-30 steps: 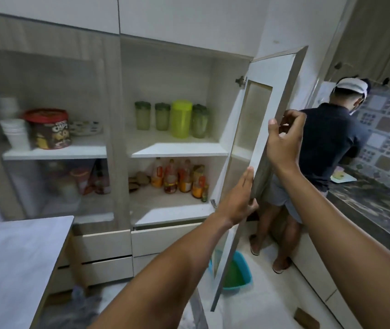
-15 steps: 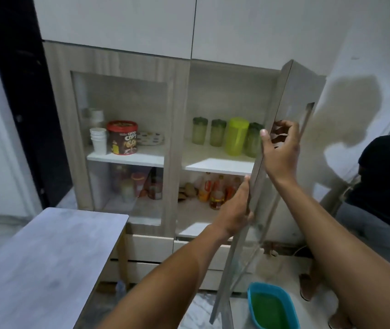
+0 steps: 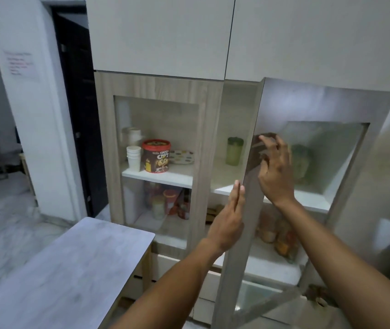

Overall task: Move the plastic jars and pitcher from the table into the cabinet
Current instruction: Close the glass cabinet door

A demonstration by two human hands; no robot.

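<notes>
The cabinet's right glass door (image 3: 312, 103) stands nearly closed, leaving a narrow gap at its left edge. My left hand (image 3: 227, 222) lies flat with straight fingers against that edge, holding nothing. My right hand (image 3: 276, 172) rests on the door's front with fingers spread. Through the gap a green plastic jar (image 3: 235, 151) stands upright on the upper shelf. Another green jar (image 3: 302, 162) shows blurred behind the frosted pane. The pitcher is hidden behind the door and my right hand. The grey table (image 3: 58, 269) at lower left has nothing on its visible top.
Behind the shut left glass door (image 3: 156, 84) are a red-lidded chocolate tub (image 3: 156, 156), stacked white cups (image 3: 133, 157) and a plate. Bottles (image 3: 282, 236) fill the lower right shelf. A dark doorway (image 3: 77, 115) lies to the left. Drawers sit below the cabinet.
The right door has swung from wide open to nearly closed. Both hands have loosened their grip on its edge. My view has turned left, away from the person at the counter.
</notes>
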